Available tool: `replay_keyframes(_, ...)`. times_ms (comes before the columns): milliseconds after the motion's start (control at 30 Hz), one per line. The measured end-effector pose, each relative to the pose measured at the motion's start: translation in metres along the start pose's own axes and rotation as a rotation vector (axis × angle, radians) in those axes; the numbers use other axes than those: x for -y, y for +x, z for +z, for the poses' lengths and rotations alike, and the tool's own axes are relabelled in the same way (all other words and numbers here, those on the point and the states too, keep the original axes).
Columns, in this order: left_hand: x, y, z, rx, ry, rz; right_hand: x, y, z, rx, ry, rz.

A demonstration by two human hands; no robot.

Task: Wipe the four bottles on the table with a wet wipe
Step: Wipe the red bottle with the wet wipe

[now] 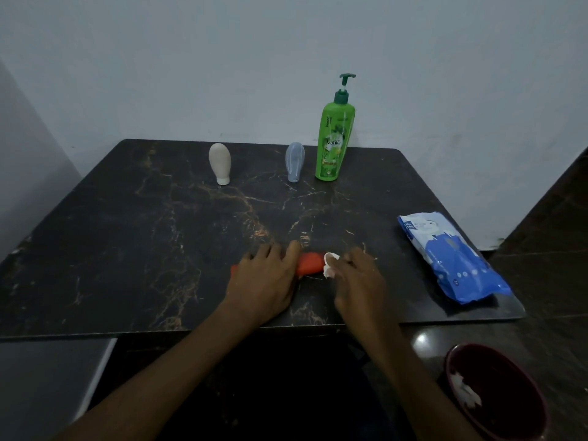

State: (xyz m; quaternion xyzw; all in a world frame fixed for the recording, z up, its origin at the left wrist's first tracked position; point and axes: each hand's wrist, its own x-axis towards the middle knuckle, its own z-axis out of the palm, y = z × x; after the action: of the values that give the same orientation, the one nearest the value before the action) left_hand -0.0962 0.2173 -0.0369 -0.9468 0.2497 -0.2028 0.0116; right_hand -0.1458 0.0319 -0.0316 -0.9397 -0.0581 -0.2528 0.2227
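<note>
Head view looks down on my two hands working at the near middle of the dark marble table. My left hand lies over the orange bottle, which is on its side on the tabletop. The fingers curl over its body and pin it down, so only its right end and a sliver at the left show. My right hand pinches a bunched white wet wipe in its fingertips and presses it against the bottle's exposed right end. I judge the step in hand to be wiping this bottle. The other three stand in a row near the far edge, well apart from my hands: a beige bottle resting on its cap, a blue-grey bottle likewise cap-down, and just beside that a tall green pump bottle. From how they look I cannot tell whether any of them has been wiped. Crumpled white scraps lie in the dark red bin down at my right, and they may be spent wipes, which hints at some progress. The blue wipe pack lies on the table's right side. At least this bottle is unfinished, and the part under my left palm would need turning to reach.
</note>
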Motion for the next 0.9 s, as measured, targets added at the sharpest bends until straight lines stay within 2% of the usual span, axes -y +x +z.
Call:
replay_keyframes(133, -0.001, -0.005, 0.004, -0.005, 0.001, 0.033, -0.002, -0.004, 0.004, -0.006, 0.040, -0.011)
replay_keyframes(300, 0.001, 0.000, 0.007, 0.074, 0.013, -0.018, -0.005, 0.000, 0.006, 0.048, 0.003, -0.024)
replay_keyframes(433, -0.002, 0.002, 0.009, 0.082, 0.033, -0.029, -0.001, 0.051, 0.010, 0.314, -0.223, -0.054)
replay_keyframes(567, -0.001, 0.003, 0.009, 0.063, 0.021, -0.019, 0.010, 0.104, 0.015, 0.543, -0.168, 0.064)
replay_keyframes(633, 0.000, 0.004, 0.009, 0.066, 0.021, -0.015, 0.011, 0.098, 0.015, 0.513, -0.199, 0.035)
replay_keyframes(700, 0.001, 0.004, 0.009, 0.071, 0.020, -0.012, 0.006, 0.070, 0.015, 0.372, -0.180, 0.009)
replay_keyframes(900, 0.001, 0.003, 0.009, 0.093, 0.044, 0.008, 0.007, -0.006, 0.015, 0.039, 0.111, 0.021)
